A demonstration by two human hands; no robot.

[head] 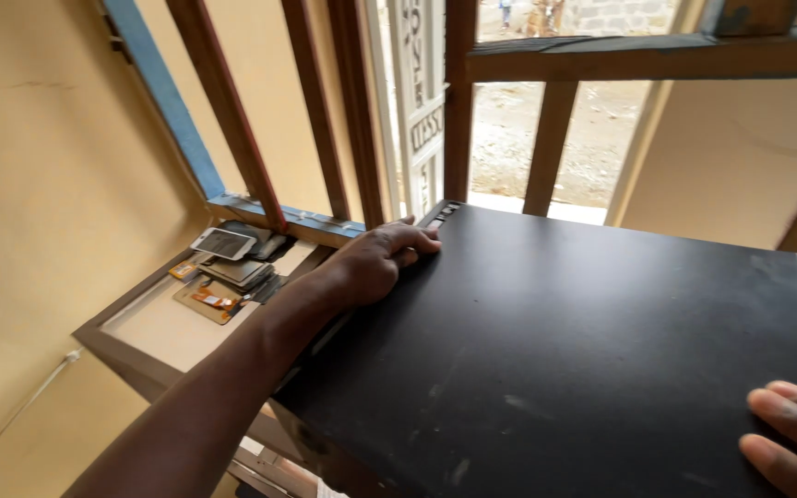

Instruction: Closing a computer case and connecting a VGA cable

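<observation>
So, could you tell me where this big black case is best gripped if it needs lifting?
Probably by its two opposite edges, one hand from each side. The black case is broad, flat and smooth on top, offering no handle there. The left hand already sits at the far left edge, the right hand at the near right corner.

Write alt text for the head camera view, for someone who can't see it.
Two hands rest on a large flat black case: the left hand at its far left edge, the right hand at its near right corner. Behind, several phones lie piled on a shelf by wooden window bars.
</observation>
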